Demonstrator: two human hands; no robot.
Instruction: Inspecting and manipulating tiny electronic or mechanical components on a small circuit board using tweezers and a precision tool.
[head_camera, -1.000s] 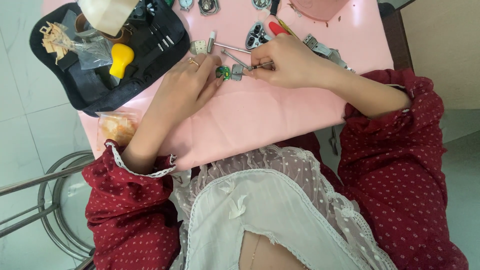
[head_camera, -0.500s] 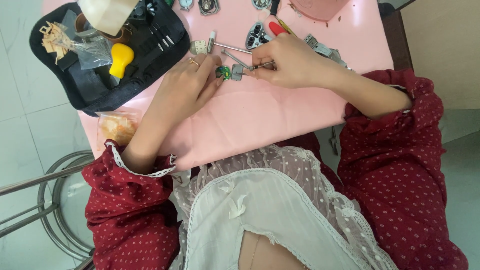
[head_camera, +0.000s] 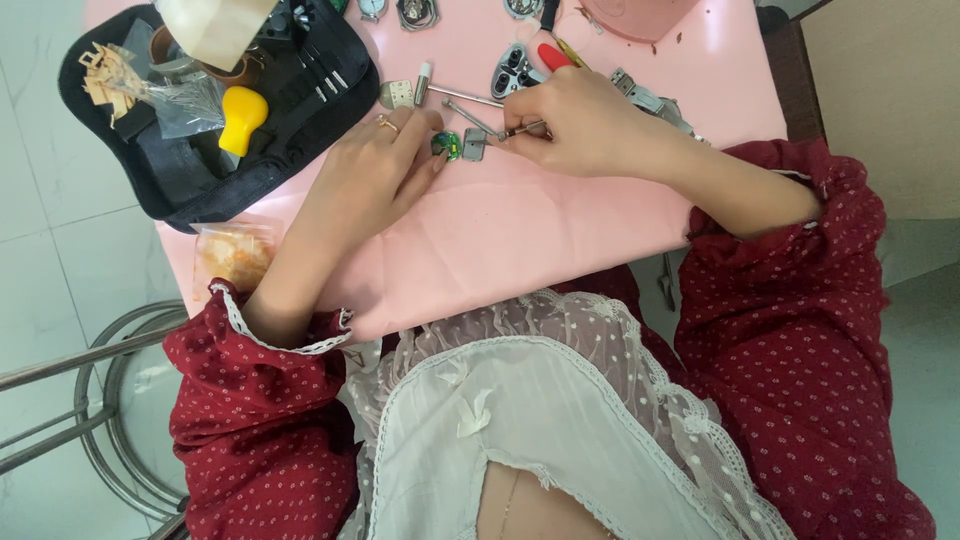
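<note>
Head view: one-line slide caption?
Left hand steadies a small green part on the pink table while the right hand applies a thin metal tool.

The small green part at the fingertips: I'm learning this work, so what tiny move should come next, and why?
Probably ease the thin tool in the right hand leftward onto the small green part: the left hand pins it on the pink table, and the tip sits just beside it.

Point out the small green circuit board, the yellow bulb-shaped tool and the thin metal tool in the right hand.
green circuit board (head_camera: 446, 144), head view, its green face.
yellow bulb-shaped tool (head_camera: 243, 112), head view, its rounded body.
thin metal tool (head_camera: 522, 128), head view, its shaft beside the fingers.
</note>
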